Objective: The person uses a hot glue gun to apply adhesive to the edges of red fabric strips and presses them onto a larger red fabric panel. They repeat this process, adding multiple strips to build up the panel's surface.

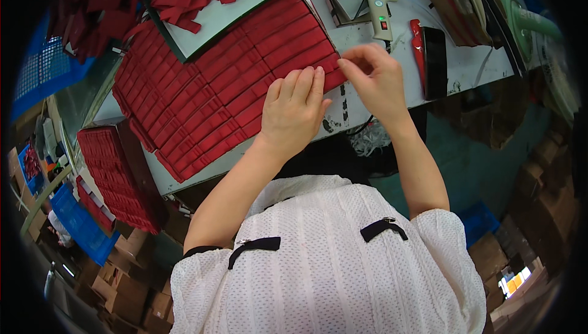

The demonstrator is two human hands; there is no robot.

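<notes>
Rows of red fabric bows (245, 58) lie packed side by side across the table, forming a broad red block. My left hand (292, 108) rests flat on the near right part of these rows, fingers stretched out and close together. At the block's right corner, my right hand (376, 80) is curled, thumb and forefinger brought together beside the last red piece. It is slightly blurred, and whatever sits between those fingertips is too small to make out.
A dark-rimmed white tray (226, 12) with loose red strips overlaps the block's far side. Beyond my right hand lie a glue gun (375, 0), red-handled cutters (418, 46) and a black phone (435, 63). Another red-covered box (116, 175) stands left, near blue crates (82, 224).
</notes>
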